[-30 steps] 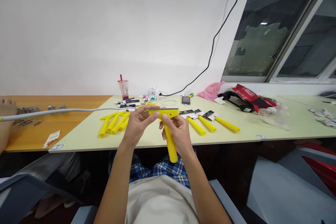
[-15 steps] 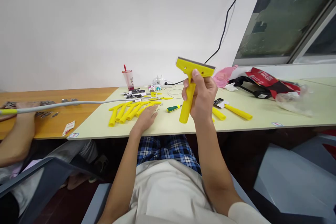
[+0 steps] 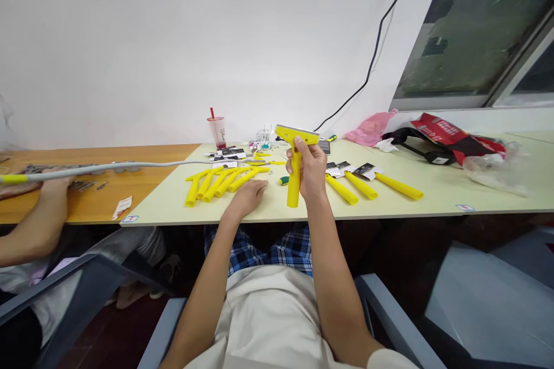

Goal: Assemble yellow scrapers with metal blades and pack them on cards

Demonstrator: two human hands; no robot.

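My right hand (image 3: 310, 167) is wrapped round the handle of a yellow scraper (image 3: 294, 179), held upright above the table with its metal-edged head on top. On the tabletop rests my left hand (image 3: 249, 199), fingers drawn together near some tiny parts; whatever they pinch, if anything, is hidden. Just left of it lie several yellow scraper handles (image 3: 213, 185) in a row. A green screwdriver (image 3: 284, 180) sits between my hands, partly covered by the raised scraper. To the right are more yellow scrapers (image 3: 398, 185) with black-and-white cards (image 3: 367, 170) at their heads.
A cup with a red straw (image 3: 217, 131) stands at the back of the pale table (image 3: 433, 204). A red-and-black bag (image 3: 450, 135) and pink plastic (image 3: 370, 128) lie to the right. A grey cable (image 3: 142, 166) crosses on the left, where another person's hand (image 3: 56, 181) is at work.
My right hand has lowered the scraper and moved it left, turning it more upright. The fingers of my left hand have drawn in. The view has shifted slightly.
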